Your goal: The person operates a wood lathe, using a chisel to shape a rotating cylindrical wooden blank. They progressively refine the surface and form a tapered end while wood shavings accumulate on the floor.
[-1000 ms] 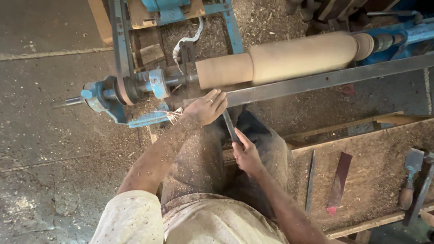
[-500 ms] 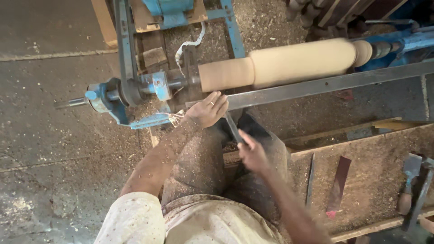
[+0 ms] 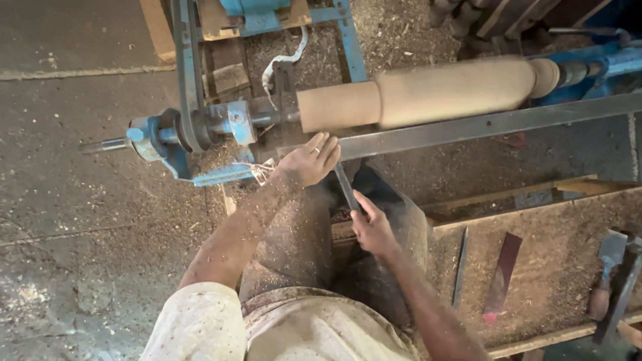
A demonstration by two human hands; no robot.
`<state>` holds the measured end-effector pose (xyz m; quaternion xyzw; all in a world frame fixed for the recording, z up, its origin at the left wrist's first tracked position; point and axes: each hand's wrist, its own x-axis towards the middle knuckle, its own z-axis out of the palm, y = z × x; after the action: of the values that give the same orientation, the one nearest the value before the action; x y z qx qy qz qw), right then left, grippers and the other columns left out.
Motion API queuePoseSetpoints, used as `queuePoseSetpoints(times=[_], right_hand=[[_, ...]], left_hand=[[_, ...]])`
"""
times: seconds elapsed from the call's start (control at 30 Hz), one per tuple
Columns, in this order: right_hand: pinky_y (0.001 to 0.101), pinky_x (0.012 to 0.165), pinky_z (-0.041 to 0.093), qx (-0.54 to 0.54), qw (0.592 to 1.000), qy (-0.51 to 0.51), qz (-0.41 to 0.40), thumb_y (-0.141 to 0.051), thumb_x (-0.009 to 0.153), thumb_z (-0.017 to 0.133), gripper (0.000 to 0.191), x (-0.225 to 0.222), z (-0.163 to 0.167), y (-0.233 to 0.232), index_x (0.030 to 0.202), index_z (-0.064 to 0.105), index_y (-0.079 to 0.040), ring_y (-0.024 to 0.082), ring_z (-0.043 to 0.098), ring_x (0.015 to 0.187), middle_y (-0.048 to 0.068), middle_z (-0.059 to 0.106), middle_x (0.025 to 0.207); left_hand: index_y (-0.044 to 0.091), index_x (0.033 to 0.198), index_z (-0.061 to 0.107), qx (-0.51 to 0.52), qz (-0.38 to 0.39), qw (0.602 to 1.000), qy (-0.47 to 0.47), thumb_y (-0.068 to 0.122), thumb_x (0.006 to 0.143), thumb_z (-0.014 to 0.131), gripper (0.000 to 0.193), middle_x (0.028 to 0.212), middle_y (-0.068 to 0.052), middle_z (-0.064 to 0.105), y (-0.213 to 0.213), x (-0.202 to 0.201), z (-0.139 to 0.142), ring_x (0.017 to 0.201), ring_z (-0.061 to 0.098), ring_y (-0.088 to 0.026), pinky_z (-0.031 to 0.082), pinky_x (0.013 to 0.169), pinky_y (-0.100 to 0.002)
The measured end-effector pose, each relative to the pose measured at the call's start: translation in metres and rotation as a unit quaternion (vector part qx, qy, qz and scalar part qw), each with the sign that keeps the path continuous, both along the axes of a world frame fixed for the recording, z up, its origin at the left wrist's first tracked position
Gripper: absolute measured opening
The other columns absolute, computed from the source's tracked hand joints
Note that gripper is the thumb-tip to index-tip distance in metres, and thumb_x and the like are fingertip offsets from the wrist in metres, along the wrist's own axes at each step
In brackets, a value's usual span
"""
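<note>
Across the lathe's grey tool rest (image 3: 468, 127), a pale wooden cylinder (image 3: 428, 93) lies with its long axis left to right, just beyond both hands. Nearest it, the left hand (image 3: 309, 160) lies on the rest, fingers flat and together, steadying a dark chisel (image 3: 346, 188). Behind it, the right hand (image 3: 371, 227) grips the chisel's handle end, fingers curled closed, blade pointing up toward the cylinder's narrower left section.

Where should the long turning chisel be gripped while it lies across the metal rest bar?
Probably as shown: right hand on the near handle end of the chisel, coming from the body side, and left hand pressing the blade down on the rest bar. The tool is long and slim, so its tip needs steadying beside the wooden cylinder.
</note>
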<state>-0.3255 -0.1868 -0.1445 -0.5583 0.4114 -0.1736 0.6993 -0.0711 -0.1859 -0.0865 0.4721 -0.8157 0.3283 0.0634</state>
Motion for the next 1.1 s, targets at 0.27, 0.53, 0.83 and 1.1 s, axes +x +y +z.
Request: queuePoseSetpoints(times=[0.27, 0.53, 0.83, 1.1], right_hand=[[0.0245, 0.044, 0.037, 0.019, 0.992, 0.084, 0.087, -0.017, 0.099, 0.058, 0.056, -0.008, 0.012, -0.039, 0.154, 0.047, -0.017, 0.006, 0.043, 0.048, -0.004, 0.049, 0.059], [0.0243, 0.047, 0.040, 0.016, 0.997, 0.068, 0.021, -0.015, 0.101, 0.058, 0.055, -0.017, 0.021, -0.007, 0.156, 0.047, -0.016, 0.006, 0.047, 0.053, -0.005, 0.053, 0.066], [0.0243, 0.042, 0.035, 0.086, 0.984, -0.019, -0.154, -0.016, 0.102, 0.056, 0.055, -0.001, 0.010, 0.030, 0.156, 0.044, -0.017, 0.006, 0.042, 0.049, -0.003, 0.049, 0.063], [0.0248, 0.042, 0.035, 0.073, 0.992, 0.057, -0.082, -0.012, 0.098, 0.057, 0.055, -0.026, 0.009, -0.009, 0.152, 0.050, -0.016, 0.007, 0.042, 0.047, -0.003, 0.049, 0.061]], left_hand=[[-0.003, 0.126, 0.063, -0.015, 0.018, 1.000, 0.014, 0.027, 0.098, 0.050, 0.043, 0.127, -0.019, 0.070, -0.002, 0.001, 0.002, 0.122, 0.066, -0.033, 0.043, 0.115, -0.047], [-0.004, 0.130, 0.062, 0.034, -0.006, 0.999, 0.024, 0.026, 0.096, 0.053, 0.047, 0.134, -0.020, 0.065, -0.001, -0.018, 0.017, 0.128, 0.060, -0.035, 0.041, 0.115, -0.047], [-0.002, 0.137, 0.057, 0.083, -0.013, 0.996, -0.002, 0.026, 0.096, 0.049, 0.051, 0.145, -0.019, 0.060, -0.027, -0.046, 0.020, 0.135, 0.055, -0.033, 0.036, 0.119, -0.045], [-0.004, 0.133, 0.060, 0.054, 0.001, 0.999, 0.003, 0.028, 0.097, 0.049, 0.049, 0.137, -0.021, 0.064, -0.035, -0.047, 0.009, 0.130, 0.060, -0.035, 0.040, 0.116, -0.046]])
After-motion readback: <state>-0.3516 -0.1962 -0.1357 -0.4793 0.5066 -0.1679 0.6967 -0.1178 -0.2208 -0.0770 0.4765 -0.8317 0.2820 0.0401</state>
